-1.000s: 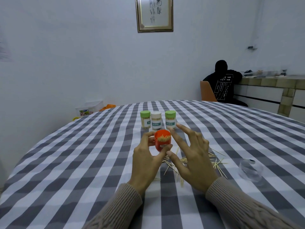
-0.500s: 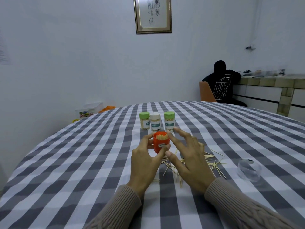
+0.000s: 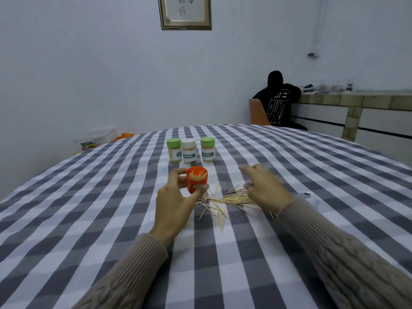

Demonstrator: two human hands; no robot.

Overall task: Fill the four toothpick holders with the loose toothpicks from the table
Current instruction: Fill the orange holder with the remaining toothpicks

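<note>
Orange plastic is showing between the fingers of the left hand (image 3: 172,202), which is gripping the orange holder (image 3: 197,179) with thumb and fingers curled round its wall. The holder is being tilted so its open mouth is facing back toward the person, probably so that picks can be slid in lengthwise; the tips already inside are pointing out of that mouth.

The right hand (image 3: 266,188) is hovering just above the loose toothpicks (image 3: 225,200), blurred; its fingers are looking loosely spread and I cannot tell whether they are pinching anything. The pile is lying flat on the checked tabletop (image 3: 89,208) just right of the holder, most sticks running roughly left to right, a few nearer ones straggling toward the person.

Behind, three capped holders (image 3: 189,151) are standing upright in a row, seemingly full, so this one is likely the last.
</note>
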